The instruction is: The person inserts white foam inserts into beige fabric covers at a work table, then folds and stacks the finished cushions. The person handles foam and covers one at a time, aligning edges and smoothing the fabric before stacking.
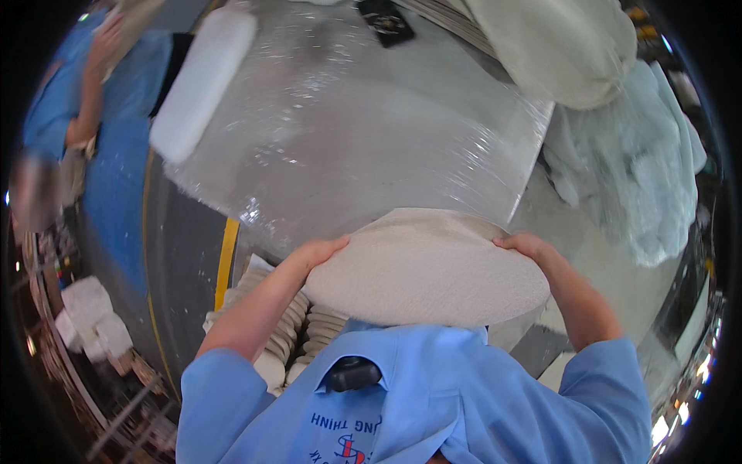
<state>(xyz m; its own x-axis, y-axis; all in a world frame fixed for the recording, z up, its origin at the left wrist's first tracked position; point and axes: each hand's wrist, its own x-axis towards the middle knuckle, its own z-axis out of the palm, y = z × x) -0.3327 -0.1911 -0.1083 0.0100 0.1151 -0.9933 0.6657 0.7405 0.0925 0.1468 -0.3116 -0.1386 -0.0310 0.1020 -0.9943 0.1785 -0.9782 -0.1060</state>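
Close to my chest, a cream fabric-covered cushion (429, 267) with a rounded front edge is held up level in both hands. My left hand (325, 251) grips its left edge, the thumb lying on top and the other fingers out of sight underneath. On the opposite edge, my right hand (523, 244) is closed in the same way. The cushion's far side is at the near edge of a table covered in clear plastic film (348, 147); whether they touch, I cannot tell.
A white padded roll (205, 85) lies along the table's left side. Stacked cream cushions (556, 46) and a small black packet (385, 22) are at the far end. Translucent plastic sheeting (626, 155) bulges at right. More cushions (270, 340) are piled below. A co-worker (116, 93) stands left.
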